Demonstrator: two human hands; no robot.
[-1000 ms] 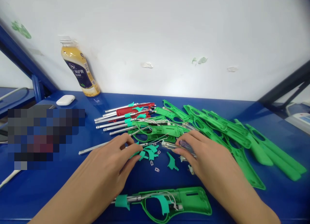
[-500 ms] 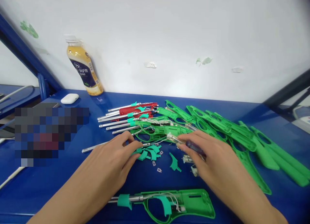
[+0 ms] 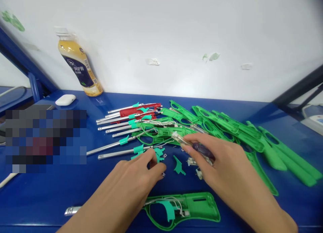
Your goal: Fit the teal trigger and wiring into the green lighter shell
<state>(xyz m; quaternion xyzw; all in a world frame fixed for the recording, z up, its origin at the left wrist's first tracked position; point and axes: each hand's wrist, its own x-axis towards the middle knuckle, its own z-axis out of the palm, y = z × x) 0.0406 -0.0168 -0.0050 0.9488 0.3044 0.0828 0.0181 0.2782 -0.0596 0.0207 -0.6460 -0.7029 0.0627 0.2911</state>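
Observation:
My right hand [image 3: 217,155] is closed round a small clear plastic lighter tank [image 3: 177,137], its end poking out past the thumb and index finger. A dark purple tool handle [image 3: 202,149], perhaps a screwdriver's, lies in the same grip. My left hand [image 3: 141,170] has its thumb and fingers pinched low over the table, beside a small metal clip [image 3: 164,174]; whether they hold it is unclear. Teal triggers [image 3: 158,153] lie in a pile just behind that hand, with a single teal trigger [image 3: 179,165] between the hands. In front, an open green lighter half [image 3: 202,207] contains wires and a trigger.
Several metal lighter tubes [image 3: 118,127] and red shells [image 3: 131,111] lie behind the left hand. Green shell halves [image 3: 232,128] are heaped at right. A yellow drink bottle [image 3: 79,65] leans on the wall near a white earbud case [image 3: 65,100]. Clear tanks [image 3: 192,161] sit beside the right hand.
My left hand has let go of a metal tube with a teal piece and moved right and nearer to me, to the small clips. The right hand keeps its hold. The view has shifted slightly.

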